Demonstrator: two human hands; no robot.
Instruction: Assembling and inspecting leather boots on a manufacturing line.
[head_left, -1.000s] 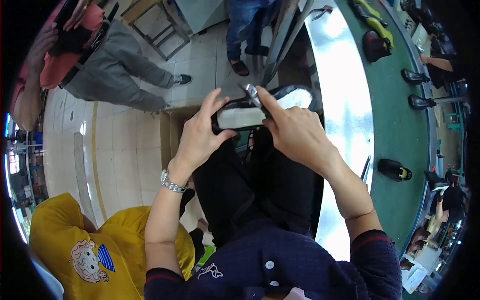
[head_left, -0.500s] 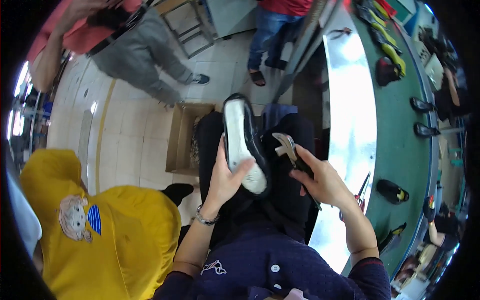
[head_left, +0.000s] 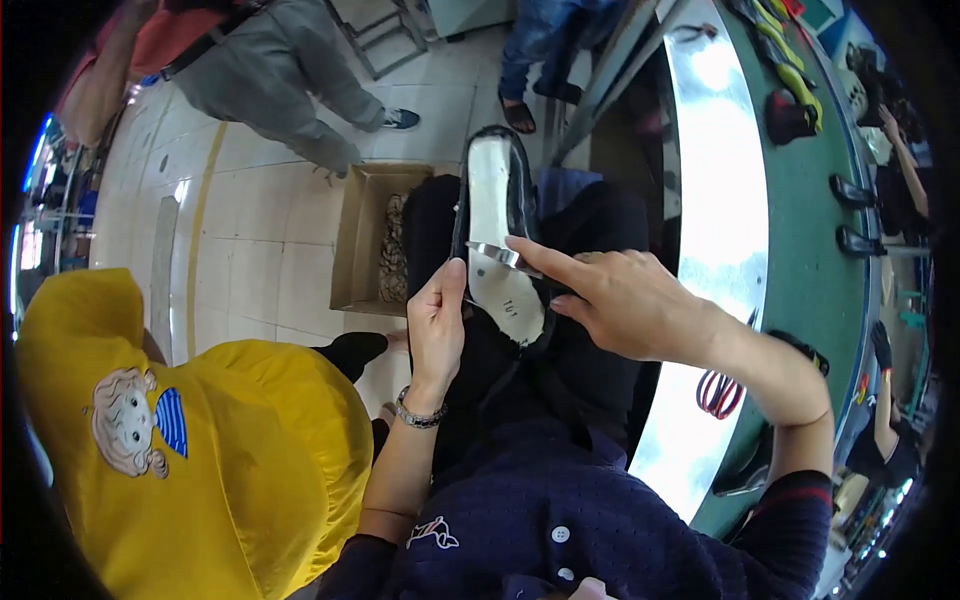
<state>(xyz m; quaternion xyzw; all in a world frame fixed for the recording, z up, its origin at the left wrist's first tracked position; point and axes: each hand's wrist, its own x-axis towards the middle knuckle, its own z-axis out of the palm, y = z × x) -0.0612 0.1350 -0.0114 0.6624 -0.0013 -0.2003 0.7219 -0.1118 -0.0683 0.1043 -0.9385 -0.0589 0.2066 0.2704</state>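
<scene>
A black shoe [head_left: 490, 190] lies sole side up over my lap, toe and heel in line away from me, its pale bottom facing me with a small dark mark. Across its middle lies the metal head of a hand tool [head_left: 495, 253], which looks like lasting pincers. My right hand [head_left: 630, 300] is closed round the tool, index finger stretched along the head; its handle is hidden. At the shoe's left edge my left hand [head_left: 437, 315] is closed, thumb upward. What its fingers pinch is too small to tell.
A cardboard box [head_left: 350, 270] with small brownish pieces stands on the floor ahead. On my right run a shiny metal ledge [head_left: 715, 130] with red-handled scissors [head_left: 718, 395] and a green bench [head_left: 815, 230] bearing black shoes. A person in yellow sits at left; two others stand ahead.
My right hand has brought the tool leftward from beside the shoe onto its bottom. My left hand has let go of the shoe's bottom and closed at its edge. The view has shifted slightly.
</scene>
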